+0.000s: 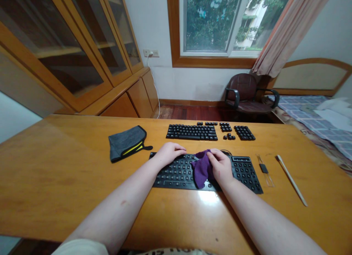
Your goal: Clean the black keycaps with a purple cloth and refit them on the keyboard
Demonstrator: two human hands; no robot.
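A black keyboard base (176, 174) with its keycaps off lies in front of me on the desk. My left hand (169, 152) rests on its upper left part, fingers stretched out and holding nothing. Pinched in my right hand (221, 166) is a purple cloth (202, 170), which hangs down over the middle of the base and hides the sockets beneath. Behind the base, the loose black keycaps (191, 132) are laid out in keyboard order, with a separate number-pad block (244, 133) at the right.
A folded grey cloth with yellow lining (128, 141) lies left of the base. To the right are a wire keycap puller (264, 168) and a thin white brush (291, 179). Beyond the wooden desk (68, 174) stand a cabinet (110, 64) and a chair (246, 93).
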